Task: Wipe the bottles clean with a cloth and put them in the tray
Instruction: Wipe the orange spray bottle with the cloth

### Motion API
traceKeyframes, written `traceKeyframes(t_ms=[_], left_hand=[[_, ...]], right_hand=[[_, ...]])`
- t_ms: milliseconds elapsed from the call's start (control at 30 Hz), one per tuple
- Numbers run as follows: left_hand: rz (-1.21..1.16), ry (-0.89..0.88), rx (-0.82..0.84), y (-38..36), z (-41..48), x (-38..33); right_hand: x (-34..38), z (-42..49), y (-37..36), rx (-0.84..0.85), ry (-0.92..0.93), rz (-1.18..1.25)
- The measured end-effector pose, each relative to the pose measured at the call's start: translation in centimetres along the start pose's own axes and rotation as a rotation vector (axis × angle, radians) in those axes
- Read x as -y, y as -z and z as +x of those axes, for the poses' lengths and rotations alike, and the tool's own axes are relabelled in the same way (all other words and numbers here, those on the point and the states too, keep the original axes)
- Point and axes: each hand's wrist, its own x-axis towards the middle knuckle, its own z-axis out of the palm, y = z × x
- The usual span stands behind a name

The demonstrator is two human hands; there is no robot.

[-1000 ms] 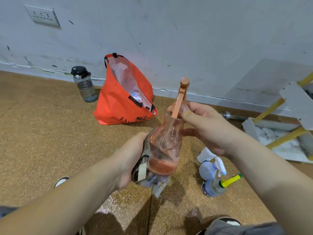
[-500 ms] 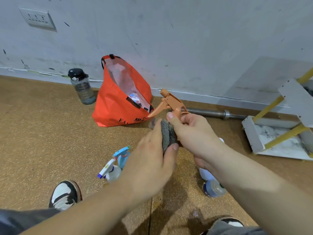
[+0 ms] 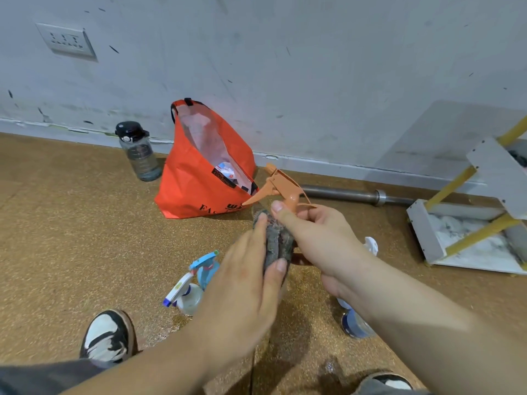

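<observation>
My right hand (image 3: 319,240) grips an orange spray bottle at its neck, just below the orange trigger head (image 3: 281,188). A grey cloth (image 3: 278,240) is wrapped round the bottle's body, and my left hand (image 3: 245,286) holds that cloth from the left with fingers and thumb round it. The bottle body is hidden by cloth and hands. Two spray bottles with blue and white heads (image 3: 196,280) lie on the floor under my left hand. Another blue bottle (image 3: 355,323) lies under my right forearm. The white tray (image 3: 433,238) stands on the floor at the right.
An orange bag (image 3: 196,183) stands open by the wall, with a dark-capped water bottle (image 3: 138,152) to its left. A metal bar (image 3: 350,195) lies along the skirting. Yellow rods and a white panel (image 3: 496,166) rise over the tray. My shoes (image 3: 107,334) are below.
A second ago the bottle was upright with the cloth at its base. The bottle has since tipped away from me, the cloth now covers its body, and the view has dropped to show the floor bottles.
</observation>
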Motion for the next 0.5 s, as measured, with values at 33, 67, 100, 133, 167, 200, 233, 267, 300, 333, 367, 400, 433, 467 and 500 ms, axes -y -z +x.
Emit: traceKeyframes(t_ms=[33, 67, 100, 133, 167, 200, 233, 267, 300, 333, 367, 400, 433, 467, 500], left_hand=[[-0.046, 0.027, 0.002, 0.5, 0.4, 0.5], [-0.111, 0.050, 0.020, 1.0, 0.8, 0.9], [-0.185, 0.062, 0.046, 1.5, 1.1, 1.1], [-0.257, 0.072, 0.062, 1.8, 1.3, 1.0], [-0.319, 0.088, 0.057, 1.9, 1.3, 0.9], [-0.383, 0.123, 0.035, 1.9, 1.3, 0.7], [-0.449, 0.184, 0.015, 2.0, 1.2, 0.5], [-0.528, 0.249, 0.015, 2.2, 1.2, 0.1], [-0.606, 0.301, 0.026, 2.4, 1.2, -0.3], [-0.684, 0.337, 0.041, 2.8, 1.2, -0.7], [-0.753, 0.365, 0.061, 3.3, 1.3, -0.9], [-0.803, 0.392, 0.076, 3.7, 1.8, -1.3], [-0.825, 0.435, 0.078, 3.8, 2.2, -1.2], [-0.841, 0.502, 0.067, 3.8, 2.9, -1.2], [-0.863, 0.559, 0.061, 3.7, 2.8, -0.7]], right_hand=[[-0.1, -0.2, 0.0, 0.014, 0.014, 0.004], [0.0, -0.3, 0.0, 0.033, 0.023, 0.010], [0.1, -0.4, 0.0, 0.049, 0.023, 0.008], [0.2, -0.4, 0.2, 0.071, 0.015, -0.009], [0.5, -0.4, 0.5, 0.103, 0.003, -0.034], [0.8, -0.3, 0.8, 0.150, -0.015, -0.055], [1.1, -0.2, 1.3, 0.209, -0.037, -0.068], [1.4, -0.2, 1.7, 0.268, -0.062, -0.080], [1.6, -0.2, 1.9, 0.317, -0.086, -0.097], [1.6, -0.3, 2.1, 0.353, -0.100, -0.118], [1.5, -0.3, 2.1, 0.371, -0.099, -0.133], [1.3, -0.4, 2.1, 0.372, -0.085, -0.139], [1.1, -0.4, 1.9, 0.365, -0.060, -0.137], [1.0, -0.5, 1.8, 0.356, -0.032, -0.138], [0.9, -0.4, 1.7, 0.346, -0.007, -0.143]])
